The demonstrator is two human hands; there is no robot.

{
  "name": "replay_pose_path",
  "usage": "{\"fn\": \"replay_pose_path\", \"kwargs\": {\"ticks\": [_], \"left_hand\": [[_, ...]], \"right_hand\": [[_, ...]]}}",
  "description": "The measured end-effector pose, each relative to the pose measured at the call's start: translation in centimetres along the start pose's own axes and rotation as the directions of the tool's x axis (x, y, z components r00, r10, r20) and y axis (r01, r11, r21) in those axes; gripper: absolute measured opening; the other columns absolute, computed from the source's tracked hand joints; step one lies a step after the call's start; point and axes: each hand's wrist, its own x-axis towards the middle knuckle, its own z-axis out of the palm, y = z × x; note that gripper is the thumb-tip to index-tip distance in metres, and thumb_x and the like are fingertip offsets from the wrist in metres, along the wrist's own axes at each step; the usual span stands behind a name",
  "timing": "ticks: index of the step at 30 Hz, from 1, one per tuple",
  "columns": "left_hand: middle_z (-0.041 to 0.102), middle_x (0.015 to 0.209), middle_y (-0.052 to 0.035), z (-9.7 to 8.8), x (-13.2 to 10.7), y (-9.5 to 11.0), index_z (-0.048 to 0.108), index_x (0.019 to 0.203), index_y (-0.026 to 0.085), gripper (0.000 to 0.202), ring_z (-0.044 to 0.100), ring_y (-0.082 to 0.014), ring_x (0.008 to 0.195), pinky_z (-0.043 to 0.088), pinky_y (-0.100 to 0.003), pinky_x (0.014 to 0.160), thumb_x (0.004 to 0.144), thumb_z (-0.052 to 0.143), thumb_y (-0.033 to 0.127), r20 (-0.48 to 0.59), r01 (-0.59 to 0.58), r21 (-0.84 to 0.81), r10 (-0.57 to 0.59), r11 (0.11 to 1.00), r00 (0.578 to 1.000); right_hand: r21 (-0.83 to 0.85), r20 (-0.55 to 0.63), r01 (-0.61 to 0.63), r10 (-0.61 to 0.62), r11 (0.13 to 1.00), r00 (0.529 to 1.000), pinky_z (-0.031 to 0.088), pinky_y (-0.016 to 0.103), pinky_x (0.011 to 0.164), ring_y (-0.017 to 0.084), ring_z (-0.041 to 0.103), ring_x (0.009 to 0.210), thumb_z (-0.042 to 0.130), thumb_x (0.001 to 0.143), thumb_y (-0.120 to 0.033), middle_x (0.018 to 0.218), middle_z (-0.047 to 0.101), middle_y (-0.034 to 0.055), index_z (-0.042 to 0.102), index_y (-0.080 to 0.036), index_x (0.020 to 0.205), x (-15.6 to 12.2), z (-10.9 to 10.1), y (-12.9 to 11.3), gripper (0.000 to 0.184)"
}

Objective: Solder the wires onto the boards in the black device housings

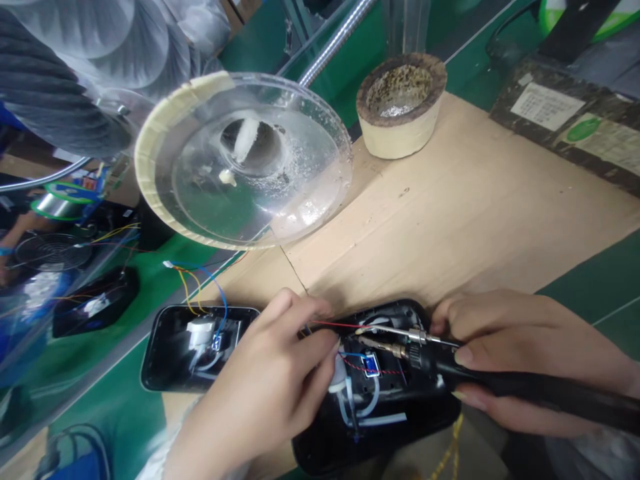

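My right hand (520,353) grips a black soldering iron (440,363) with a metal guide tube (405,332) along its tip. The iron's tip points left, over the inside of an open black housing (320,440). My left hand (280,367) is closed in a pinch at the housing's left side, with a thin red wire (335,325) running from its fingertips toward the iron's tip. Inside the housing sit a small blue part (371,365), a white round part partly behind my fingers, and pale tubing (383,420). The exact contact at the tip is too small to tell.
A similar black housing (150,360) with yellow and blue wires lies to the left. Above it hangs a clear fume hood (310,173) edged with tape. A tape-wrapped round holder (400,137) stands on the cardboard (500,193), near a dark labelled box (530,83). A co-worker's arm (20,230) shows far left.
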Motion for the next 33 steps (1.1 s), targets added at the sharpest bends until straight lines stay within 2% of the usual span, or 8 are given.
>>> {"fn": "replay_pose_path", "kwargs": {"ticks": [13, 26, 33], "left_hand": [[0.062, 0.111, -0.0105, -0.12, 0.05, 0.02, 0.072, 0.082, 0.016, 0.022, 0.048, -0.0220, 0.088, 0.043, -0.036, 0.076, 0.094, 0.054, 0.011, 0.002, -0.014, 0.009, 0.014, 1.000, 1.000], [0.062, 0.113, -0.0109, -0.05, 0.06, 0.01, 0.072, 0.082, 0.016, 0.022, 0.047, -0.0221, 0.088, 0.043, -0.037, 0.075, 0.094, 0.054, 0.011, -0.002, -0.013, 0.014, 0.013, 1.000, 1.000], [0.062, 0.113, -0.0104, -0.12, 0.06, 0.02, 0.072, 0.082, 0.016, 0.022, 0.048, -0.0219, 0.089, 0.044, -0.036, 0.076, 0.094, 0.054, 0.011, -0.009, -0.017, 0.003, 0.017, 1.000, 1.000]], "right_hand": [[0.028, 0.035, -0.010, 0.010, 1.000, 0.999, 0.063, 0.030, 0.087, 0.020, 0.071, 0.095, 0.072, 0.079, -0.008, 0.097, 0.067, 0.0059, 0.059, -0.024, 0.113, -0.49, 0.15, 0.38, 0.040], [0.028, 0.029, 0.021, -0.022, 0.999, 0.999, 0.063, 0.031, 0.087, 0.019, 0.071, 0.090, 0.072, 0.085, -0.011, 0.093, 0.069, 0.0059, 0.059, -0.022, 0.113, 0.18, -0.03, 0.14, 0.033], [0.043, 0.033, 0.016, -0.017, 0.999, 0.999, 0.062, 0.031, 0.090, 0.018, 0.070, 0.092, 0.073, 0.080, -0.006, 0.096, 0.067, 0.0058, 0.059, -0.022, 0.114, -0.42, 0.09, 0.38, 0.040]]}}
